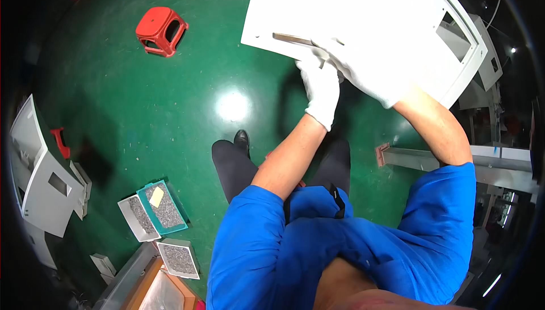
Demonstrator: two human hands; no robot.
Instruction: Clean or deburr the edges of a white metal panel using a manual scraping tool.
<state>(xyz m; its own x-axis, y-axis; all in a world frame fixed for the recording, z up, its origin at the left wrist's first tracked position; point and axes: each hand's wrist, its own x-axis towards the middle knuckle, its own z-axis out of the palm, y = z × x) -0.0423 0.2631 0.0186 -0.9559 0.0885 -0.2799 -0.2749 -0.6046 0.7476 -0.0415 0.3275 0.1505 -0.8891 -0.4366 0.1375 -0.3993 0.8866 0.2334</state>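
Note:
A large white panel (352,3) with a rectangular cutout at its right end lies in front of me. Both my hands wear white gloves and meet at its near edge. My right hand (369,74) is closed round a flat, narrow metal bar (290,38), whose blunt end sticks out to the left over the panel. Just below it, my left hand (321,88) is at the panel's edge with its fingers bent together. White glove against white panel hides what those fingers grip.
A red plastic stool (160,30) stands at far left on the green floor (210,60). Bins of small metal parts (166,205) sit at lower left, near more white panels (54,191). To the right runs a metal beam (482,165).

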